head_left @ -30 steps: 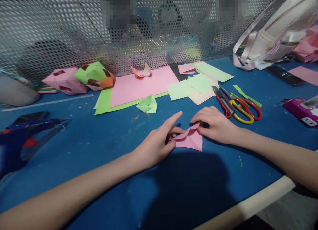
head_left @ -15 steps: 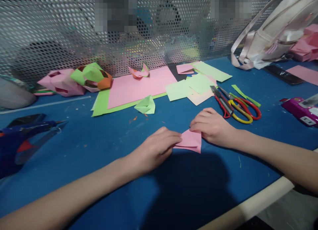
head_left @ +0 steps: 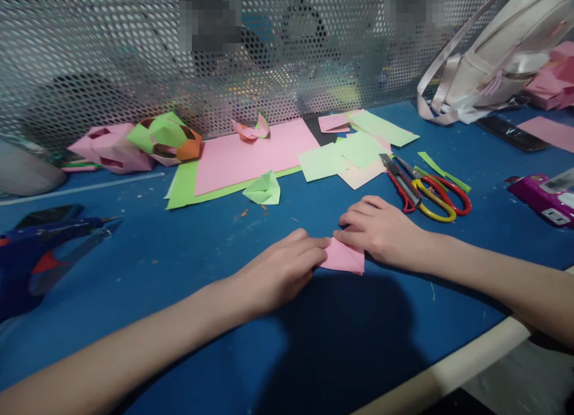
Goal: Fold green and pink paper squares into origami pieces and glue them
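A small folded pink paper (head_left: 344,259) lies flat on the blue table (head_left: 188,265). My left hand (head_left: 280,268) presses on its left edge with the fingers held together and flat. My right hand (head_left: 381,229) presses on its upper right part with the fingertips down. The two hands' fingertips nearly meet over the paper. Most of the paper is hidden under the fingers.
Scissors (head_left: 437,197) and a red cutter (head_left: 399,182) lie right of my right hand. Pink and green sheets (head_left: 251,155), a folded green piece (head_left: 263,189) and paper models (head_left: 147,140) sit farther back. A blue glue gun (head_left: 40,247) lies left. A mesh screen (head_left: 134,50) stands behind.
The raised flap of the pink paper has been pressed down flat. My left forefinger, stretched out a second ago, has come down onto the paper, and both hands have closed in.
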Tool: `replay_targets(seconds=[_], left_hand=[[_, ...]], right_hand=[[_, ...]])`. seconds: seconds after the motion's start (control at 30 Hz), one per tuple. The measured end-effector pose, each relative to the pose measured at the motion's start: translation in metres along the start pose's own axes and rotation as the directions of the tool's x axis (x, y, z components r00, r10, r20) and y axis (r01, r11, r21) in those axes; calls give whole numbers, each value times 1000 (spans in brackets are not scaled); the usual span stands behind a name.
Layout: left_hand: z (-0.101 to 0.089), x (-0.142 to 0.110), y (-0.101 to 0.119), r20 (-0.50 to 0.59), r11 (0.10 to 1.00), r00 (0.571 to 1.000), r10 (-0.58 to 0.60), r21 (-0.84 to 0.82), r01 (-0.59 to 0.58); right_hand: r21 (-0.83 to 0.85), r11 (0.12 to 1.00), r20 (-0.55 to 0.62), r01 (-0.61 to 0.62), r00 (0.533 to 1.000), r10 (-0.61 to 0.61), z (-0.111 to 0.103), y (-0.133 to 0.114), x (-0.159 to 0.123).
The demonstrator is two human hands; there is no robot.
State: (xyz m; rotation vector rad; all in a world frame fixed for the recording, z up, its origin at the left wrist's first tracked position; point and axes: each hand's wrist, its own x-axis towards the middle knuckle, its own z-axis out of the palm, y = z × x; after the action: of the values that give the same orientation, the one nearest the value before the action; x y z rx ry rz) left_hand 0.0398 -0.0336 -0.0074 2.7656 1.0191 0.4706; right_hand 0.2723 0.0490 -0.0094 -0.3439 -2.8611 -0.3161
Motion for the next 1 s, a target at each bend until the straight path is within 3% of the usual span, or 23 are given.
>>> replay_targets(seconds=[0.23, 0.4, 0.57, 0.67, 0.8, 0.87, 1.0], left_hand=[[-13, -1, 7, 111, 997, 993, -40, 70, 33], [-19, -1, 11, 128, 995, 991, -41, 99, 29], [-7, -3, 10, 31, 990, 998, -61, 133, 57], [1, 0, 7, -47, 986, 989, -137, 86, 141], [2, 6, 5, -74, 965, 964, -257, -70, 252], [-1, 8, 4, -119, 931, 929, -349, -160, 329], [-4, 10, 4, -197, 775, 774, -602, -377, 507]], right_hand=[[-88, 995, 10, -52, 999, 54, -5, 7, -9], [-62, 992, 7, -109, 994, 109, -6, 10, -15], [97, 978, -12, -183, 983, 185, -5, 14, -18], [238, 934, -51, -267, 957, 286, -2, 16, -15], [442, 837, -68, -324, 918, 391, -1, 13, -8], [569, 736, -86, -368, 863, 498, -1, 10, -5], [804, 427, -11, -414, 708, 706, 1, 1, -2]])
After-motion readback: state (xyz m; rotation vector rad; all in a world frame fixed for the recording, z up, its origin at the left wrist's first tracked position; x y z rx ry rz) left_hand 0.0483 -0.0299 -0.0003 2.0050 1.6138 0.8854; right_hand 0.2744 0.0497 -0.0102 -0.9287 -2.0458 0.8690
